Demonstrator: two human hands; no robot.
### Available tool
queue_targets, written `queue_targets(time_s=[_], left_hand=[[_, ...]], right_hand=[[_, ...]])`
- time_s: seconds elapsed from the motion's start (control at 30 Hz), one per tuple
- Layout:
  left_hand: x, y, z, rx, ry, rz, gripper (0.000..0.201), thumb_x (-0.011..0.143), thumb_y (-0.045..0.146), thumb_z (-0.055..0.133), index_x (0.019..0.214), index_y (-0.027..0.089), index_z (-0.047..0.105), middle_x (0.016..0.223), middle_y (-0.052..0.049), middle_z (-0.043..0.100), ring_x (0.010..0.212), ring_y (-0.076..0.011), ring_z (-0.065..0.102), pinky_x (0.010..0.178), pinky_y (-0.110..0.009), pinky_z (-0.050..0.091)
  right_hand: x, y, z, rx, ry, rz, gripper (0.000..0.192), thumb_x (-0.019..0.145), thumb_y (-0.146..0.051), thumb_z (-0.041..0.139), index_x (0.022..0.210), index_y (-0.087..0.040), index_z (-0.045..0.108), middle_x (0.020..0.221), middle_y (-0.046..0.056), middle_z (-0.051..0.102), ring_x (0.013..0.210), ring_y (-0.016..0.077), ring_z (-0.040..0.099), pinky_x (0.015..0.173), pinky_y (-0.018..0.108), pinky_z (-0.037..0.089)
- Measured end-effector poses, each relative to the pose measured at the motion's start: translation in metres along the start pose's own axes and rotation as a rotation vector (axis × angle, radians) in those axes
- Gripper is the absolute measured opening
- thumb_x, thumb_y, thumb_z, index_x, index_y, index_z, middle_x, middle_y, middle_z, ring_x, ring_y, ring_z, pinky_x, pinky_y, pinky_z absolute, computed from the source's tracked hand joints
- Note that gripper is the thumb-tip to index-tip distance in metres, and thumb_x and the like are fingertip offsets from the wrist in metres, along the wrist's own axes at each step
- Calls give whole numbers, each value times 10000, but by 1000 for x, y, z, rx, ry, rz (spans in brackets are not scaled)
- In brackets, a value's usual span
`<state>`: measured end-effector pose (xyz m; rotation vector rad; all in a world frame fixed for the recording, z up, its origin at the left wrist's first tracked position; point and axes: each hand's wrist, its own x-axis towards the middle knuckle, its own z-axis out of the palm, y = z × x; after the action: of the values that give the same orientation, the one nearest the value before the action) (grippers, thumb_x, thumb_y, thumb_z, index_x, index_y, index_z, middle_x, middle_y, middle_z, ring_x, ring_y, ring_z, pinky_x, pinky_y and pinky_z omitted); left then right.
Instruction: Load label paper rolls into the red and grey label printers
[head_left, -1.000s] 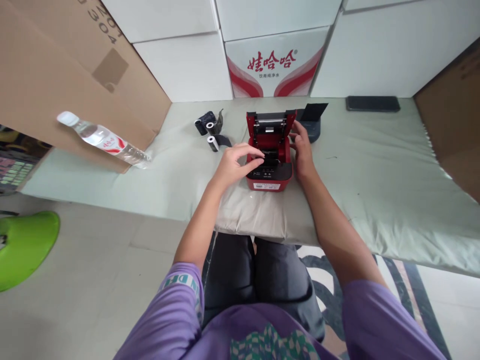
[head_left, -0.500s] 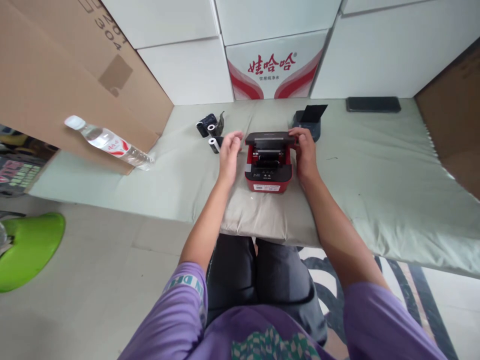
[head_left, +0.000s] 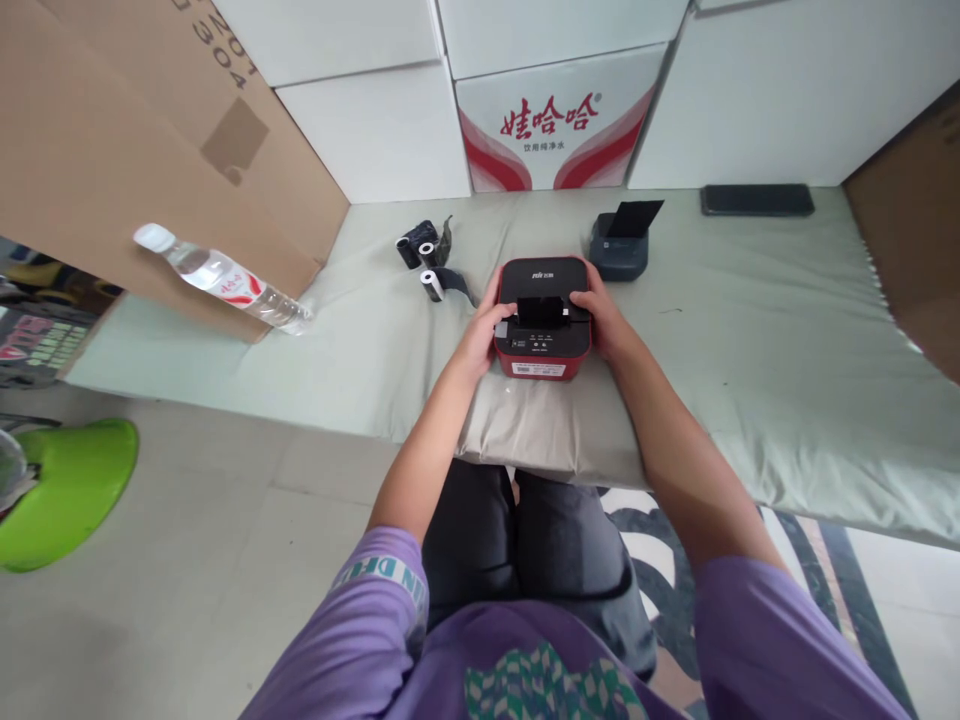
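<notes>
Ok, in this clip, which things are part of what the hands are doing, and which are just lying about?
In use:
- red printer, lid down, black strip sticking up from its top
- left hand and right hand on its two sides

Lying about:
- black rolls to the printer's left
- dark grey printer behind
- water bottle
- black phone
- cardboard box

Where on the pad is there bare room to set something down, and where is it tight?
The widest bare patch lies right of the red label printer, between the right hand and the pad's right edge, below the phone. A second lies between the water bottle and the left hand. It is crowded behind the printer: ribbon rolls, grey printer.
</notes>
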<state>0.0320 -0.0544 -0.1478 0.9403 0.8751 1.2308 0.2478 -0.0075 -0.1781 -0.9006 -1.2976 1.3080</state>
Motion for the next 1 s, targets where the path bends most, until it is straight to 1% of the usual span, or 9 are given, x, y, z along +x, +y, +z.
queue_targets(time_s=[0.17,0.27,0.4,0.47,0.53,0.67,0.77,0.9,1.0], left_hand=[[-6,5,7,-57,30,-36,882,804,251,734,1652,347,512,1572,60,681,1592,-289,518,1371,-453,339],[-7,-1,10,-84,38,22,837,800,286,765,1611,339,565,1620,57,641,1625,-287,475,1396,-450,296],[-6,-21,12,-128,79,203,632,900,512,738,1504,342,663,1684,60,576,1693,-248,359,1418,-412,242],[-4,-28,10,-151,71,228,620,928,625,694,1476,335,681,1693,49,567,1699,-242,346,1420,-416,243],[-2,-32,6,-158,60,231,641,921,666,689,1469,335,684,1701,43,558,1700,-248,345,1422,-422,242],[-1,-29,1,-100,63,293,697,888,675,723,1499,343,667,1723,25,534,1706,-284,331,1422,-434,222],[-3,-25,1,-39,39,352,728,880,671,725,1529,353,644,1742,24,509,1717,-299,300,1427,-440,195],[-7,-23,2,49,-11,394,737,869,619,723,1549,350,626,1764,26,475,1725,-312,271,1433,-439,162],[-10,-22,3,108,-7,407,764,817,538,747,1546,341,628,1767,24,468,1726,-316,267,1427,-424,180]], right_hand=[[-8,-11,1,34,-10,29,797,709,-594,804,1447,-385,587,1480,-17,696,1399,328,643,1244,511,524],[-8,-12,3,33,-2,16,799,706,-643,807,1431,-383,594,1458,-13,707,1387,326,653,1229,505,535],[-9,-9,5,29,0,-36,813,700,-764,805,1390,-376,619,1427,1,719,1390,325,658,1212,493,547],[-9,-9,6,50,19,-65,778,720,-803,786,1350,-372,637,1411,7,727,1386,322,664,1214,499,544],[-10,-10,7,61,40,-92,737,752,-825,756,1320,-368,647,1400,15,732,1380,321,668,1213,509,542],[-7,-8,4,51,81,-115,724,772,-848,722,1312,-371,651,1376,27,735,1360,319,678,1166,518,564],[-1,-3,-3,52,152,-126,693,776,-838,703,1284,-369,654,1334,30,738,1300,309,699,1090,516,591],[4,3,-11,1,260,-194,582,821,-781,671,1204,-344,662,1244,41,731,1175,275,719,987,471,601],[2,-1,-13,-53,331,-238,473,876,-707,640,1147,-320,663,1174,42,727,1103,249,721,959,444,593]])
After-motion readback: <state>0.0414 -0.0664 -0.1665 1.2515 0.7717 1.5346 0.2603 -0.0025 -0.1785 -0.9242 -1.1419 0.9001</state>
